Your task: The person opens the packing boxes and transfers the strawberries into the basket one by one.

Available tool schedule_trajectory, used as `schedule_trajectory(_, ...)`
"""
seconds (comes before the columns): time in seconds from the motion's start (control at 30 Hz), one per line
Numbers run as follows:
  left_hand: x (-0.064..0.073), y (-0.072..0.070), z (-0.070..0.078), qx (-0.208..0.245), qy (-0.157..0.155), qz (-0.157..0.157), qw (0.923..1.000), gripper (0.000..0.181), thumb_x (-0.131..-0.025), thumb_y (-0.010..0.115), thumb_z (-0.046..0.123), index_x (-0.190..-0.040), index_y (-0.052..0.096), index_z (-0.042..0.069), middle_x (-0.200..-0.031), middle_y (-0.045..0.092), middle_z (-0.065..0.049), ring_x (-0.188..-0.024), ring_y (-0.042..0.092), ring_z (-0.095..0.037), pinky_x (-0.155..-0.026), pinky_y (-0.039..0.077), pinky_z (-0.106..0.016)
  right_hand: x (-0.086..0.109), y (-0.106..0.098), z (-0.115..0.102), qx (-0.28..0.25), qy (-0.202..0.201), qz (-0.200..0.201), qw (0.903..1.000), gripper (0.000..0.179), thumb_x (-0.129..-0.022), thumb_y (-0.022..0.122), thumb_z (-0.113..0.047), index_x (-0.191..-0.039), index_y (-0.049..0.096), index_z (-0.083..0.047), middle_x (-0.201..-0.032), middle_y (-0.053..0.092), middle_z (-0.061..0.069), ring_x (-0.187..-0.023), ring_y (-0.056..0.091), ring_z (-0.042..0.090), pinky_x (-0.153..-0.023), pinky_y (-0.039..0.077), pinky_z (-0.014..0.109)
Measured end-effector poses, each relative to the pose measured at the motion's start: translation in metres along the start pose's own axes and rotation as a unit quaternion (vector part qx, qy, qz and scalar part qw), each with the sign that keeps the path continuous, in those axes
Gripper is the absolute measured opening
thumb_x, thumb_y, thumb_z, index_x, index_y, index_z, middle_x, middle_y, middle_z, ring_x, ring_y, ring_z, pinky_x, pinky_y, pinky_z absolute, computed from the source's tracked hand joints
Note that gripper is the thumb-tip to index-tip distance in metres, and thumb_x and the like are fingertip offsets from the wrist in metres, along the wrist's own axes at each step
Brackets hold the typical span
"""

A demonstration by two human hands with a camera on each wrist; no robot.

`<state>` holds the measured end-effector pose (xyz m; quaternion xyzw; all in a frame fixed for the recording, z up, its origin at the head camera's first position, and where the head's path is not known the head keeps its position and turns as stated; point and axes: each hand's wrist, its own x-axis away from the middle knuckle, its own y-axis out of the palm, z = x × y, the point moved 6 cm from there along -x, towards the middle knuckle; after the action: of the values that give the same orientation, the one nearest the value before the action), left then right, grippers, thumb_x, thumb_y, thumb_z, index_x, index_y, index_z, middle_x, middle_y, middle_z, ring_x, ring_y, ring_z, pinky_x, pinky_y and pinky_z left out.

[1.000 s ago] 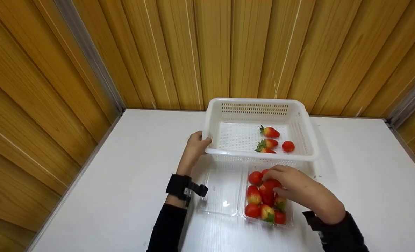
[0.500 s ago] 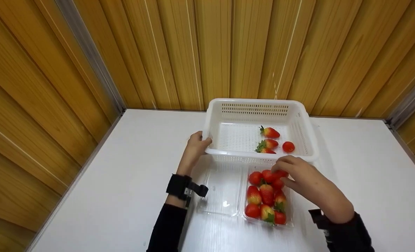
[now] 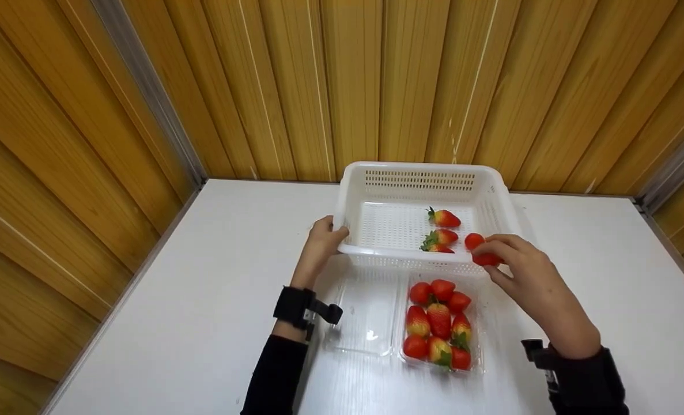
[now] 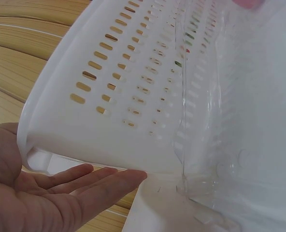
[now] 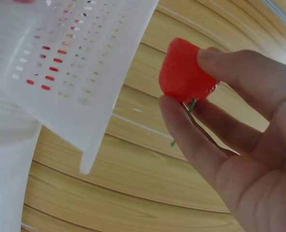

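Observation:
My right hand (image 3: 532,276) pinches a red strawberry (image 5: 185,70) between thumb and fingers, over the front right rim of a white slotted basket (image 3: 399,251). A thin green stem pokes out between the fingers in the right wrist view. My left hand (image 3: 321,245) grips the basket's front left corner, thumb over the rim and fingers under it (image 4: 99,186). Inside the basket lie a few strawberries (image 3: 445,218) with leafy tops and a round red fruit (image 3: 474,241). In front stands a clear plastic punnet (image 3: 477,360) filled with several strawberries (image 3: 438,320).
The punnet's clear lid (image 3: 365,323) lies folded open on its left side, on the white table (image 3: 232,276). Wood-patterned panels (image 3: 353,86) rise behind the table and along its sides.
My right hand has lifted a strawberry out of the punnet and carried it up and right to the basket's rim. The left hand has stayed on the basket.

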<state>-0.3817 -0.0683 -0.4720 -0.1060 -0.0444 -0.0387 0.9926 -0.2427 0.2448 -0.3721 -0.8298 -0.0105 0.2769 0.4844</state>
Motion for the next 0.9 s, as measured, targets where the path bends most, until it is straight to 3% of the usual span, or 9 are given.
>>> schedule_trajectory(0.43,0.001,-0.003,-0.002,-0.005,0.002,-0.001,1.0,0.046,-0.097,0.056,0.012,-0.136,0.051,-0.012,-0.126,0.062,-0.026,-0.113,0.064,-0.037,-0.084,0.06,-0.038,-0.002,0.001,0.034,-0.016,0.034,0.059,0.9976,0.033,-0.08,0.078,0.012,-0.108,0.071,-0.004,-0.113,0.067,0.019,-0.099,0.067,0.037,-0.081,0.058,0.054)
schedule_trajectory(0.67,-0.001,-0.002,-0.002,0.008,-0.001,0.001,1.0,0.046,-0.097,0.056,0.011,-0.135,0.051,-0.012,-0.125,0.062,-0.027,-0.113,0.064,-0.04,-0.083,0.06,-0.039,-0.001,0.006,0.047,-0.016,0.048,0.056,0.9971,0.034,-0.081,0.077,0.01,-0.112,0.07,-0.002,-0.114,0.067,0.021,-0.102,0.066,0.038,-0.082,0.057,0.055)
schedule_trajectory(0.9,0.0,-0.001,-0.001,-0.008,-0.003,-0.005,1.0,0.047,-0.097,0.056,0.014,-0.137,0.05,-0.01,-0.13,0.06,-0.024,-0.117,0.062,-0.037,-0.088,0.059,-0.04,-0.001,0.006,0.05,-0.014,0.034,0.075,0.9965,0.036,-0.079,0.077,0.013,-0.111,0.071,-0.002,-0.115,0.068,0.019,-0.095,0.069,0.035,-0.08,0.058,0.053)
